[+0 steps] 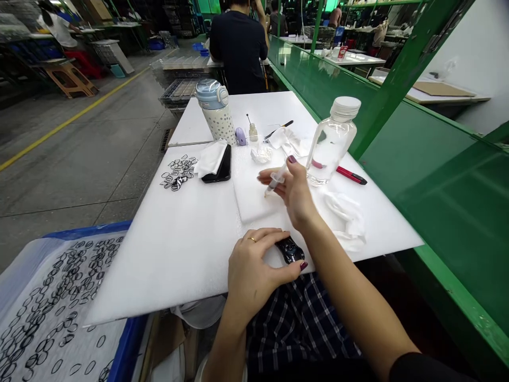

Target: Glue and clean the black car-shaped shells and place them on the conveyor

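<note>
Clear plastic syringe (pixel 275 181) pinched in a narrow grip by the right hand (pixel 296 195), tilted tip-down above a white foam pad (pixel 254 199) on the white plastic counter (pixel 159 265). Glossy black plastic piece (pixel 290 250) at the counter's near edge, held narrowly between thumb and fingers of the left hand (pixel 254 270). Tall clear plastic bottle (pixel 331 143) just beyond the right hand.

A white plastic board (pixel 159 270) carries a clear plastic bottle (pixel 331 140), a red utility knife (pixel 352 175), a black phone (pixel 218 168) and scattered small black rings (pixel 178 172).
</note>
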Available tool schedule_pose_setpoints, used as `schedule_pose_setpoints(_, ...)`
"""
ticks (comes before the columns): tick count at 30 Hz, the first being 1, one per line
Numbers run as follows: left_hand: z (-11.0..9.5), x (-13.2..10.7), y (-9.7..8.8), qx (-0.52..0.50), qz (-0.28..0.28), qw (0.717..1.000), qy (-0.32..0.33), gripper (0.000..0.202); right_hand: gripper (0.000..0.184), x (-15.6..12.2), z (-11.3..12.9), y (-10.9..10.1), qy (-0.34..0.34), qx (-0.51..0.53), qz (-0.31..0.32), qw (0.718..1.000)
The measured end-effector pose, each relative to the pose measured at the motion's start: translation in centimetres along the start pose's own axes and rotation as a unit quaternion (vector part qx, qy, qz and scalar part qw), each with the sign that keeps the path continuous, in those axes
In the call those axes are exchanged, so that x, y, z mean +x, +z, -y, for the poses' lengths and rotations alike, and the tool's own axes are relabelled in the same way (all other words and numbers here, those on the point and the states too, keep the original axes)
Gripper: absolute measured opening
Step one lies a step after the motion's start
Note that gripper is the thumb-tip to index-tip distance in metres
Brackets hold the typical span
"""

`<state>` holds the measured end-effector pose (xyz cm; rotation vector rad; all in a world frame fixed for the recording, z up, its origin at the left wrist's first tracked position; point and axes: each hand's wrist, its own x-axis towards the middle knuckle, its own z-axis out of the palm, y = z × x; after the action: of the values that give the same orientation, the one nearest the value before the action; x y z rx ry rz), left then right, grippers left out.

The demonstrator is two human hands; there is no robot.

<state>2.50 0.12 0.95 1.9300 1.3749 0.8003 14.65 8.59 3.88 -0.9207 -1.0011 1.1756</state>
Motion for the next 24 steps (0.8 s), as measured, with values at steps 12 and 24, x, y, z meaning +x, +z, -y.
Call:
schedule_pose_setpoints(12,1.5,-0.7,0.1,0.109,0.025,0.988,0.111,0.051,0.017,-4.9,3.7,-14.7,-0.108,-0.256,-0.270,0.922)
schedule_pose_setpoints(24,1.0,-1.1,0.1,0.089,0.034,0.992,0.088,0.052,0.023,-4.2,1.9,-13.5,-0.034,-0.518,-0.114,0.847)
